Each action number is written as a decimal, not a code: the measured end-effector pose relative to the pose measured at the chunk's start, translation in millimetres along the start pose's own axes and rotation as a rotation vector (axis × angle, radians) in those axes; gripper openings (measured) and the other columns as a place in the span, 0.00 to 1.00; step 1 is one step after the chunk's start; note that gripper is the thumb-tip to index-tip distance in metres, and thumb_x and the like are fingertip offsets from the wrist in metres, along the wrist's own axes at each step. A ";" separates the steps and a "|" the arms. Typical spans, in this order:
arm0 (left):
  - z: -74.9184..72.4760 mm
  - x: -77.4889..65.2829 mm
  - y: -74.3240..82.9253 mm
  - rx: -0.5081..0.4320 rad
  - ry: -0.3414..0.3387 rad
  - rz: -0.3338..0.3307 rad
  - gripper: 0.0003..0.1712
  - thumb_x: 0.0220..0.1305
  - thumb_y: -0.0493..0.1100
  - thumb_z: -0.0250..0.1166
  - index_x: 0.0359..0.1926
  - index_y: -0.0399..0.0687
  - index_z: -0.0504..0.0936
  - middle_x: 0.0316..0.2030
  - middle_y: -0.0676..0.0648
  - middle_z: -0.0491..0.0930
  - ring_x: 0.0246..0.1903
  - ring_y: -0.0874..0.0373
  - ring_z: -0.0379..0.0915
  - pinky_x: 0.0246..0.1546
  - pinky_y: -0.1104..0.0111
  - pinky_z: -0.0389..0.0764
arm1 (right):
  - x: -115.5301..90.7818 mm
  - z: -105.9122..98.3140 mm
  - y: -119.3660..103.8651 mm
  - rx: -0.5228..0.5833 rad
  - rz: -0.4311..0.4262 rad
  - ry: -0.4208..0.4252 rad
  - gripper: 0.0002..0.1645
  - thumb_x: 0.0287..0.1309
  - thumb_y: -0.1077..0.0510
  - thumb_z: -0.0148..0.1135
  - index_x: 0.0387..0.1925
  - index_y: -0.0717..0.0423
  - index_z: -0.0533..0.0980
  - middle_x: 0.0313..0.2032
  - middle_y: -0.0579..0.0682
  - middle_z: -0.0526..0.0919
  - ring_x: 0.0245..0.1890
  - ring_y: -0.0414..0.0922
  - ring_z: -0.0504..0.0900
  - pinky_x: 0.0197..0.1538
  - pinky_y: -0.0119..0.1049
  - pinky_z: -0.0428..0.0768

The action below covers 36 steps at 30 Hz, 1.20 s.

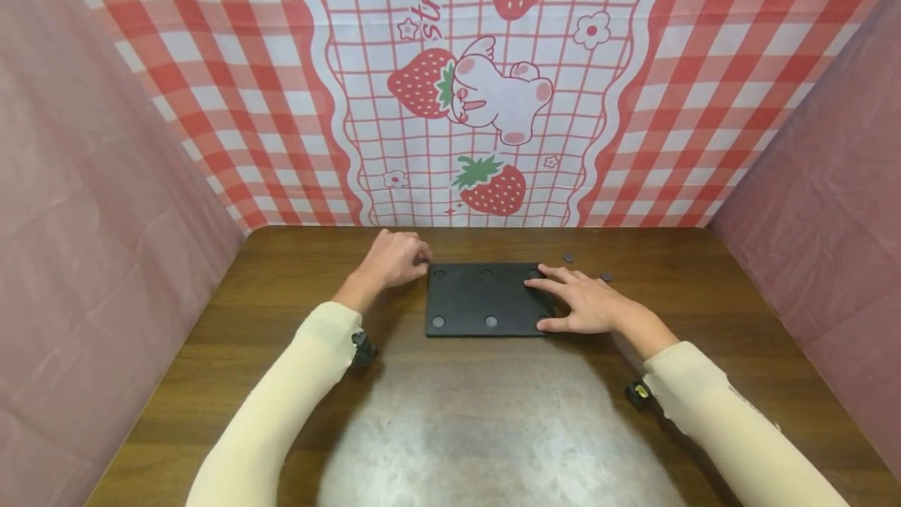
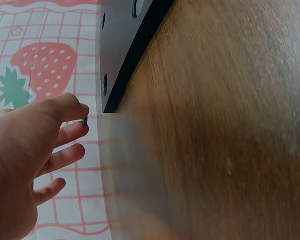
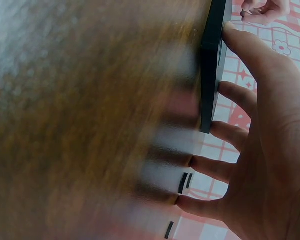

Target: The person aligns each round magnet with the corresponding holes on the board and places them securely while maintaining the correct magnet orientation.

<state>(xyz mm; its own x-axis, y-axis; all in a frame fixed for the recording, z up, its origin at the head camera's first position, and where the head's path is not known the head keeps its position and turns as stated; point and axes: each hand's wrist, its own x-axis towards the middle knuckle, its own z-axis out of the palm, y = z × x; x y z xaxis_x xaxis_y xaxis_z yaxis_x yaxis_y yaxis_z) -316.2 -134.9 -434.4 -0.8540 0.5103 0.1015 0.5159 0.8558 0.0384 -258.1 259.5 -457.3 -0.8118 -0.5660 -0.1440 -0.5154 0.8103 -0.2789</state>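
A black rectangular board [image 1: 486, 300] with several round recesses lies on the table. Two circles in its near row look lighter grey; whether they hold discs I cannot tell. My left hand [image 1: 397, 258] is just off the board's far left corner. Between its thumb and index finger it pinches a small dark disc [image 2: 85, 121], seen edge-on in the left wrist view. My right hand [image 1: 587, 302] rests with spread fingers over the board's right end, thumb and some fingertips touching the board. Its other fingertips reach down past the edge in the right wrist view.
Small dark discs lie beyond my right hand: one disc [image 1: 568, 257] farther back, another disc [image 1: 607, 277] close to the knuckles. A strawberry-print cloth [image 1: 493, 84] hangs behind the wooden table [image 1: 450, 413]. Pink curtains [image 1: 816, 163] flank both sides.
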 end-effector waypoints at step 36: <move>8.2 3.8 17.7 0.005 -0.039 0.079 0.14 0.76 0.49 0.74 0.57 0.56 0.96 0.56 0.51 0.94 0.54 0.53 0.91 0.57 0.51 0.82 | -1.7 -1.8 -2.8 0.004 -0.003 0.004 0.51 0.72 0.28 0.70 0.87 0.41 0.66 0.89 0.63 0.59 0.83 0.79 0.65 0.70 0.87 0.69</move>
<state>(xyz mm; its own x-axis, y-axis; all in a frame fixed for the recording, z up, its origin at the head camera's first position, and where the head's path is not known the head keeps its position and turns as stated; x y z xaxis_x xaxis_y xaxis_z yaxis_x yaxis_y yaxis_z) -310.9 -117.2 -441.5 -0.8128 0.5789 0.0648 0.5813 0.8132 0.0271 -255.8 258.5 -454.6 -0.8112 -0.5679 -0.1394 -0.5168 0.8078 -0.2836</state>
